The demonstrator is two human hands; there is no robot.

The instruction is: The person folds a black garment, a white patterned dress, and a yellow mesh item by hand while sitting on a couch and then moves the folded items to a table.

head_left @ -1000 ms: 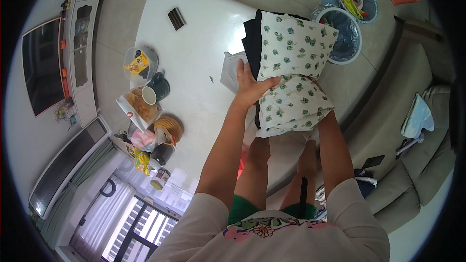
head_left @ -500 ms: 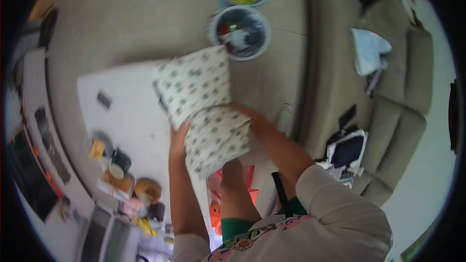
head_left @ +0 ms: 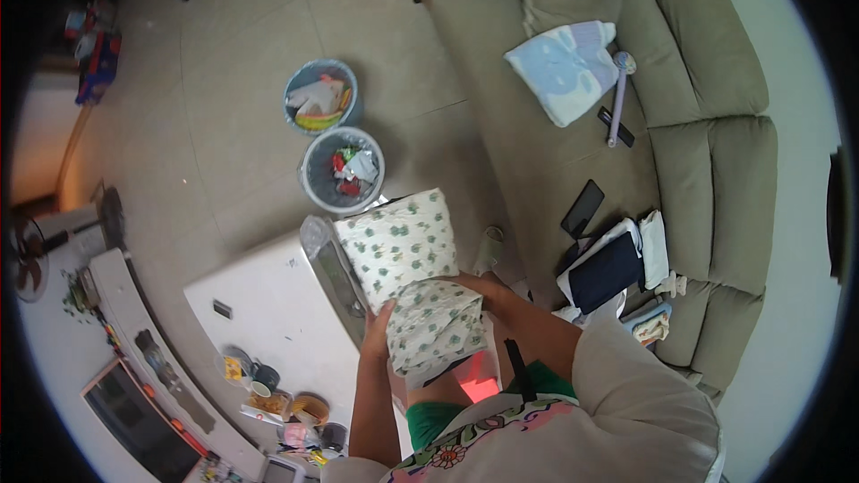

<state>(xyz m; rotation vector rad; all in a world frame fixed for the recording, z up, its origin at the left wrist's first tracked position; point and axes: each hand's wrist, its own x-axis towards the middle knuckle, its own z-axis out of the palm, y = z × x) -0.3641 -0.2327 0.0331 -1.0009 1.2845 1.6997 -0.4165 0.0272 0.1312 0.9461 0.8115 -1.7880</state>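
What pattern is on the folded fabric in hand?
The folded fabric is off-white with small, scattered green motifs; the head view shows it best.

A home, its living room, is shown. From one to four o'clock the view is filled by a large grey-green sofa [head_left: 501, 152], on which a pale blue blanket [head_left: 559, 80], a dark phone [head_left: 582, 208] and folded fabrics [head_left: 605, 279] are laid. At eight o'clock a flat television [head_left: 143, 420] is set beside a long white cabinet [head_left: 161, 360]. On the white table [head_left: 259, 291], a mug [head_left: 265, 385] and a round woven basket [head_left: 310, 409] are crowded together. Between ten and eleven o'clock, two lined bins [head_left: 344, 170] are stood on the tiled floor [head_left: 242, 161].
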